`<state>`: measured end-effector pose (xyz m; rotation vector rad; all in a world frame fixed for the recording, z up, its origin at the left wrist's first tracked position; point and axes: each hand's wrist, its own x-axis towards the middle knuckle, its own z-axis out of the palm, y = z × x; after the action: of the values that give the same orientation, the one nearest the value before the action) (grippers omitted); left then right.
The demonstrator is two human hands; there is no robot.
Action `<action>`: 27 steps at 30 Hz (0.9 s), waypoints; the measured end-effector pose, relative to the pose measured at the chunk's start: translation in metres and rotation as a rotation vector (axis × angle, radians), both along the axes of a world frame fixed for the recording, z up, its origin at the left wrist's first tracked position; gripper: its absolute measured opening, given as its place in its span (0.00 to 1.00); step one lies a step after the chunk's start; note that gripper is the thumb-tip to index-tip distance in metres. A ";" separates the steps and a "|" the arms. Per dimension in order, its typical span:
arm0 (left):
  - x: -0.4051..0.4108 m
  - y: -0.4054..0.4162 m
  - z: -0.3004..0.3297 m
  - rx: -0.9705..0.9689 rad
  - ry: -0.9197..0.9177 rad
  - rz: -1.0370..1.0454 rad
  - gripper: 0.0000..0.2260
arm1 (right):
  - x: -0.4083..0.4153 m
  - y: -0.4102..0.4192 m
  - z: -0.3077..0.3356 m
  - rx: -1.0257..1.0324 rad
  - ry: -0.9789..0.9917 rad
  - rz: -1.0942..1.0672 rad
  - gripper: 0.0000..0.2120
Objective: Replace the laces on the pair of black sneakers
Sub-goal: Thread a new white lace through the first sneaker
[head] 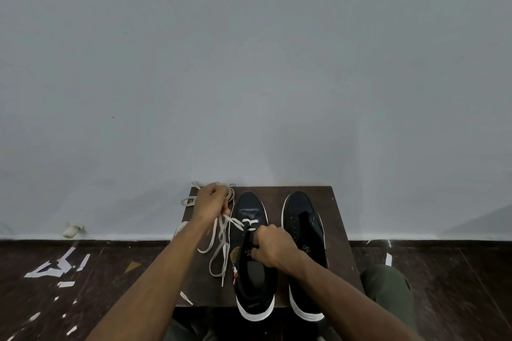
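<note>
While both black sneakers stand side by side on the small dark tabletop (329, 202), left hand (212, 201) has its grip closed on a bunch of white lace (221, 241); right hand (273, 245) pinches the tongue of the left sneaker (250, 207). Lace looks limp, light, tangle-prone: best taken near its tip. Right sneaker (300, 205) shows no lace; uppers look stiff enough to brace against.

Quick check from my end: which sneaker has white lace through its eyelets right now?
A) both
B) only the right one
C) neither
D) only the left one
D: the left sneaker shows white lace crossing its front eyelets, with the rest trailing to the left hand, while the right sneaker has bare eyelets.
</note>
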<state>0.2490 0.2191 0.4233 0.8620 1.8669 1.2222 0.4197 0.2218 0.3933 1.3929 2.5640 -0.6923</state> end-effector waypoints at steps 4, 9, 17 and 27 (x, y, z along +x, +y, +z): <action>-0.008 -0.001 -0.015 -0.165 0.311 -0.113 0.09 | -0.007 -0.006 -0.002 0.060 -0.044 0.038 0.15; -0.014 -0.002 -0.036 -0.366 0.747 -0.553 0.13 | -0.005 -0.007 -0.001 0.061 -0.041 0.028 0.15; -0.006 0.008 0.003 -0.414 0.458 -0.599 0.14 | -0.001 0.002 0.001 -0.054 0.020 -0.008 0.13; 0.007 0.007 0.092 -0.140 -0.098 -0.441 0.08 | -0.018 0.017 0.030 -0.594 0.790 -0.293 0.21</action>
<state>0.2563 0.2264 0.5158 1.0469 1.5547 0.8350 0.4016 0.2385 0.4230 1.4578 2.2417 -2.2035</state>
